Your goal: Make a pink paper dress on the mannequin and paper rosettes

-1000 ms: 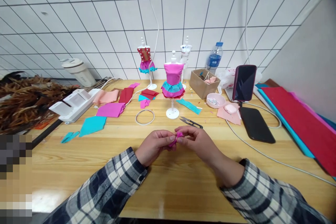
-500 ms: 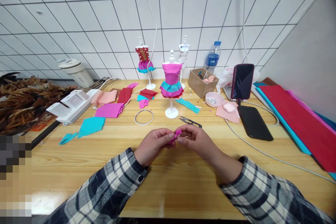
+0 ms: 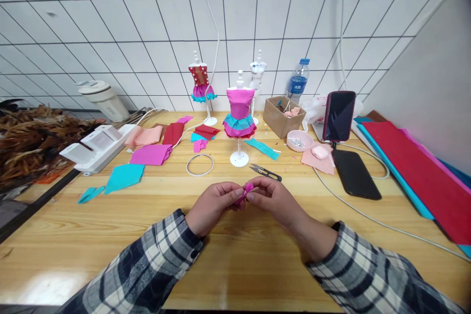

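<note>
Between both hands is a small gathered piece of magenta fabric [image 3: 249,188], pinched at its middle. My left hand [image 3: 215,206] grips it with thumb and fingers from the left. My right hand [image 3: 274,198] pinches it from the right, so the fingertips hide part of it. Just beyond the hands lie black thread snips [image 3: 265,172]. Behind them a mini dress form [image 3: 240,103] stands upright on a round white base, wearing a pink bodice with a turquoise and pink ruffled skirt. A turquoise fabric strip [image 3: 262,148] lies beside its base.
Two more dress forms stand by the wall, one in a red and magenta outfit [image 3: 200,83]. Left are fabric pieces [image 3: 150,155], a ring [image 3: 199,164] and a white power strip [image 3: 97,149]. Right are a cardboard box [image 3: 283,117], a bead dish [image 3: 300,141], a phone [image 3: 338,117] and a black power bank [image 3: 356,174].
The view has shifted slightly. Both hands keep their pinch on the magenta fabric, with hardly any movement.
</note>
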The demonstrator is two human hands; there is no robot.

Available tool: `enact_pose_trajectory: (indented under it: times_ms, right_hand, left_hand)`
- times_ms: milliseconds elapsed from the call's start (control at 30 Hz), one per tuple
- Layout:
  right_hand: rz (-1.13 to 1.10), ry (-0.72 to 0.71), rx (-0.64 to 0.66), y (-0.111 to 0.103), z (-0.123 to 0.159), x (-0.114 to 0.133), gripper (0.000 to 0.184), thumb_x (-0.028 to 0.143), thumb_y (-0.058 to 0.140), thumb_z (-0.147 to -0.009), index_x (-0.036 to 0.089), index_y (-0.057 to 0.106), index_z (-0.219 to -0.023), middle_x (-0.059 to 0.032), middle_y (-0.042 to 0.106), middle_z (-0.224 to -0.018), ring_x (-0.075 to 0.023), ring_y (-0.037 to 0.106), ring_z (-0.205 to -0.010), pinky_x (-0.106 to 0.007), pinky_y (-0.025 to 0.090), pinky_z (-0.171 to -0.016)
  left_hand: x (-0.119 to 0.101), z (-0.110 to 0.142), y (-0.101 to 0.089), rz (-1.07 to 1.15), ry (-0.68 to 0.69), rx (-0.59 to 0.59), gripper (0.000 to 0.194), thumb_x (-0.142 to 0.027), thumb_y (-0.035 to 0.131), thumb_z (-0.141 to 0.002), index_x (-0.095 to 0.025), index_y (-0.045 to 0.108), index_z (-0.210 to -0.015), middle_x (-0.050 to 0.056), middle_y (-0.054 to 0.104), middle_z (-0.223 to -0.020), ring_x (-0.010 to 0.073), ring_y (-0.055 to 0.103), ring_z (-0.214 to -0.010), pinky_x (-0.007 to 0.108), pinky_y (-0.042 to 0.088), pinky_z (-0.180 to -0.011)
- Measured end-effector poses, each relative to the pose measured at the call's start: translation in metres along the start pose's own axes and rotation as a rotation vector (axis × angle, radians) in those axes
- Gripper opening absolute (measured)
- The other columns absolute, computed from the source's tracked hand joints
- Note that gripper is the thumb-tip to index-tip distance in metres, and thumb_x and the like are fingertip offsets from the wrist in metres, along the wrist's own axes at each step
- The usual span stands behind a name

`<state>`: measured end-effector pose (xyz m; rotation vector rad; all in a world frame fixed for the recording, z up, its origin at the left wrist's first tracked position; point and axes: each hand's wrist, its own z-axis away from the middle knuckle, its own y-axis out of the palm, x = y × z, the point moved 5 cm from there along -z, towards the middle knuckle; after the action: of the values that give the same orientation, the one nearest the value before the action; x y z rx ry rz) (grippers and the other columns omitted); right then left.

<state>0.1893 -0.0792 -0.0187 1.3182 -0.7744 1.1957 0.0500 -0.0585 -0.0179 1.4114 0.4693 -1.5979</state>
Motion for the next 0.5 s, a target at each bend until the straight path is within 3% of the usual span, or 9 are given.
enact_pose_trajectory:
  times_ms: [200,400,500]
  right_hand:
    - [0.094,-0.073,0.025,0.001,0.000,0.001,0.022,0.034,0.074,-0.073,0.020,0.063,-0.086,-0.0025,0.070,-0.082,-0.0169,0.066,-0.077,-0.032,0.050,-0.075]
    - [0.466,-0.324,-0.024,-0.001,0.003,0.017,0.015,0.031,0.067,-0.080,0.018,0.067,-0.087,-0.0052,0.069,-0.086,-0.0179,0.064,-0.081,-0.033,0.049,-0.078]
    - [0.593,-0.405,-0.044,-0.002,0.004,0.022,0.011,0.028,0.063,-0.084,0.018,0.068,-0.085,-0.0038,0.068,-0.081,-0.0166,0.062,-0.077,-0.030,0.048,-0.074]
  left_hand:
    - [-0.001,0.000,0.000,-0.042,-0.001,0.008,0.027,-0.039,0.072,-0.078,-0.012,0.069,-0.077,0.001,0.064,-0.067,0.0096,0.053,-0.064,0.023,0.039,-0.063]
    - [0.002,0.001,-0.002,-0.018,-0.070,0.028,0.028,-0.039,0.074,-0.076,-0.012,0.069,-0.079,0.000,0.063,-0.067,0.0088,0.054,-0.063,0.022,0.038,-0.062]
    - [-0.001,0.002,-0.002,-0.071,-0.042,0.045,0.031,-0.044,0.069,-0.080,-0.012,0.069,-0.079,0.002,0.065,-0.070,0.0101,0.055,-0.065,0.023,0.040,-0.064]
